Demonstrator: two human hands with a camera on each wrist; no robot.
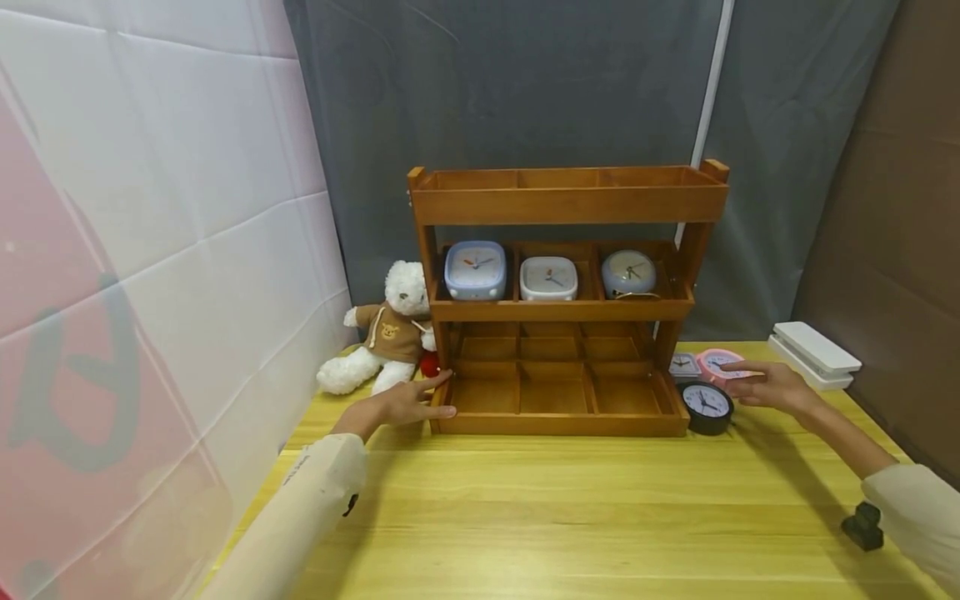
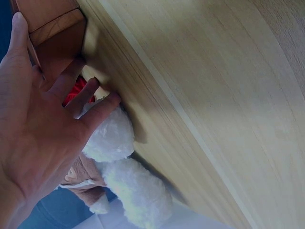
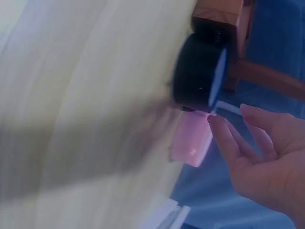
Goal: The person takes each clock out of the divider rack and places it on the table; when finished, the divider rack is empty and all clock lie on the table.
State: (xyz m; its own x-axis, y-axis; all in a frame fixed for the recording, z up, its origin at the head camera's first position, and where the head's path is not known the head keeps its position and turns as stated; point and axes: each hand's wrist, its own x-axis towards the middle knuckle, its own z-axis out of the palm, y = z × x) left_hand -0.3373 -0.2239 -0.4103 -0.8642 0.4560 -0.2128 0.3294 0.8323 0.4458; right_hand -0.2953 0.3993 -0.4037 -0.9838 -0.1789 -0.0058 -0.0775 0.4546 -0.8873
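Observation:
A brown wooden shelf rack (image 1: 570, 207) stands at the back of the table. My left hand (image 1: 401, 404), fingers spread and mostly straight, rests against the rack's lower left corner. My right hand (image 1: 776, 387) is beside the pink alarm clock (image 1: 716, 360), its thumb and fingers apart in the right wrist view. In front of the pink clock is a round black alarm clock (image 1: 707, 407), right by the rack's lower right corner. Behind them shows a small pale square clock (image 1: 682, 364), partly hidden.
The middle tier holds a blue clock (image 1: 476, 271), a white clock (image 1: 549, 278) and a round grey-blue clock (image 1: 628, 273). A white teddy bear (image 1: 395, 333) in a brown hoodie sits left of the rack. A white flat-topped object (image 1: 817, 348) lies at the far right near the wall.

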